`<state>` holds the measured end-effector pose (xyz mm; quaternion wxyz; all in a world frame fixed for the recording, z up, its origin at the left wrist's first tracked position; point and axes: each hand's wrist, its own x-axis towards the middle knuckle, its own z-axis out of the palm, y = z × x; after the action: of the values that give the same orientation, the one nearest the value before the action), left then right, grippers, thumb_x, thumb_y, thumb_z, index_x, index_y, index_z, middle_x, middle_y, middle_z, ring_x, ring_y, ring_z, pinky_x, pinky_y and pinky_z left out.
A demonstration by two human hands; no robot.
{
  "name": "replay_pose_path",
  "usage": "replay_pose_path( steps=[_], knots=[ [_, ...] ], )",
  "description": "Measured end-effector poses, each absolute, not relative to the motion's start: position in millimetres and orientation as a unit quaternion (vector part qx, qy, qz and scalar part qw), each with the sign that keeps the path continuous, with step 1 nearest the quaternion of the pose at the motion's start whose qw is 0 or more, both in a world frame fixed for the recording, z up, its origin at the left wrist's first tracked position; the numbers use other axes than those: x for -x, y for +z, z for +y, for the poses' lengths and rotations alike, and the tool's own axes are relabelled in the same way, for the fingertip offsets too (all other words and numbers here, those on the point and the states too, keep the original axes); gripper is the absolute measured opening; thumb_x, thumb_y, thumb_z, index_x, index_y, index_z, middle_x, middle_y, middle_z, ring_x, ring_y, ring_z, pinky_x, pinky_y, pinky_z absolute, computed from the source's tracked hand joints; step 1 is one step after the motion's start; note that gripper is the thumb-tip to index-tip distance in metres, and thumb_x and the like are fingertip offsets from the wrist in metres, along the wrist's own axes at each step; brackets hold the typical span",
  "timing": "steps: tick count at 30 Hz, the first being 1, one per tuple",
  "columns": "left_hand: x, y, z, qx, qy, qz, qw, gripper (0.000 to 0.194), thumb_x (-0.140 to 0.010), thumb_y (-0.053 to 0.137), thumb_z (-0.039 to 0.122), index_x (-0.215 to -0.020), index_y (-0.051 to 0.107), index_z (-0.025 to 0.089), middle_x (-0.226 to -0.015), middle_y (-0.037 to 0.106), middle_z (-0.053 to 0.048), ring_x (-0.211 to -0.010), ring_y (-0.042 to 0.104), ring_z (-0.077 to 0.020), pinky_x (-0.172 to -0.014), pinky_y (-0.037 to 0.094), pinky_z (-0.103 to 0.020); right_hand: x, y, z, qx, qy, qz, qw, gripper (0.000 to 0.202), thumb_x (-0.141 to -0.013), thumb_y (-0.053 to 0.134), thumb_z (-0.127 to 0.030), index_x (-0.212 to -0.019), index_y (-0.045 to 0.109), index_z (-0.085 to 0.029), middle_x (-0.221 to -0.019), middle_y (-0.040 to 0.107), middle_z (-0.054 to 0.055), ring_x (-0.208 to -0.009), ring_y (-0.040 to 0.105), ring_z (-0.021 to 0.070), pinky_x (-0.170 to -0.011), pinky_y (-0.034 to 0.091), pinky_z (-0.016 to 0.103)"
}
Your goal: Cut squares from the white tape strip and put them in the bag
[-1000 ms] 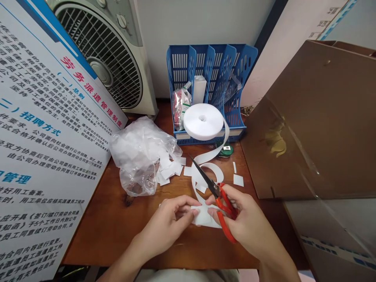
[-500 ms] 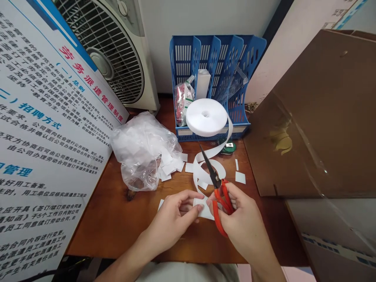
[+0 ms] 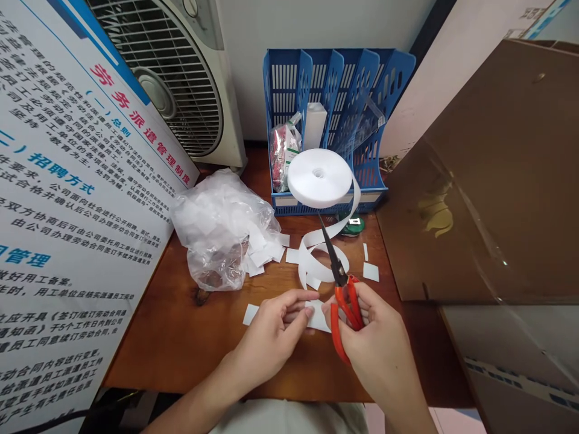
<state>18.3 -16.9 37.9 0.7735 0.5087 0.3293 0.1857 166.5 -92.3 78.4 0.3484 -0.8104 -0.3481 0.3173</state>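
Observation:
My right hand [image 3: 373, 328] holds red-handled scissors [image 3: 338, 274], their dark blades together and pointing up and away. My left hand [image 3: 280, 328] pinches the end of a white strip [image 3: 319, 314] between thumb and fingers, and the right fingertips are at its other side. The white tape [image 3: 307, 265] loops and curls from there up to a white roll [image 3: 320, 178] in front of the blue rack. A cut white piece [image 3: 250, 313] lies left of my left hand, partly hidden by it.
A clear plastic bag [image 3: 212, 223] with white pieces spilling out lies at the left. Behind stands a blue file rack [image 3: 287, 78]; a green tape measure [image 3: 355, 225] sits before it. A fan [image 3: 230, 102], a printed board [image 3: 90, 241] and a cardboard box [image 3: 474, 181] border the table [image 3: 181, 343].
My right hand and the scissors have moved slightly to the right. My left hand has shifted a little to the right with the strip, showing more of the cut piece beside it.

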Motion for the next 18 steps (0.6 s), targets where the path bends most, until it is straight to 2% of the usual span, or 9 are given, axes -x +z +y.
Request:
replay_pose_path(
  steps=[4, 12, 18],
  knots=[
    [-17.8, 36.4, -17.4, -0.520, 0.191, 0.343, 0.758, 0.035, -0.097, 0.059, 0.038, -0.123, 0.067, 0.016, -0.113, 0.074, -0.010, -0.097, 0.071, -0.0235, -0.086, 0.062, -0.037, -164.7, 76.9, -93.3, 0.817, 0.299, -0.358, 0.338, 0.009, -0.081, 0.066, -0.030, -0.083, 0.058, -0.025, -0.077, 0.072, 0.003, -0.067, 0.068, 0.0218, -0.060, 0.051, 0.028],
    [-16.4, 38.1, -16.6, -0.581, 0.194, 0.359, 0.704, 0.033, -0.096, 0.058, 0.039, -0.118, 0.070, 0.018, -0.093, 0.075, -0.008, -0.085, 0.069, -0.0231, -0.073, 0.057, -0.031, -164.5, 81.3, -90.6, 0.818, 0.312, -0.358, 0.326, 0.014, -0.082, 0.068, -0.032, -0.081, 0.055, -0.025, -0.075, 0.071, 0.002, -0.067, 0.066, 0.0215, -0.059, 0.049, 0.028],
    [-14.3, 39.0, -15.0, -0.598, 0.184, 0.353, 0.696, 0.031, -0.099, 0.055, 0.036, -0.121, 0.067, 0.018, -0.098, 0.073, -0.008, -0.086, 0.066, -0.0212, -0.075, 0.052, -0.030, -164.3, 77.6, -92.0, 0.812, 0.317, -0.367, 0.323, 0.013, -0.082, 0.067, -0.028, -0.081, 0.053, -0.026, -0.073, 0.065, -0.001, -0.069, 0.064, 0.0207, -0.061, 0.048, 0.028]
  ],
)
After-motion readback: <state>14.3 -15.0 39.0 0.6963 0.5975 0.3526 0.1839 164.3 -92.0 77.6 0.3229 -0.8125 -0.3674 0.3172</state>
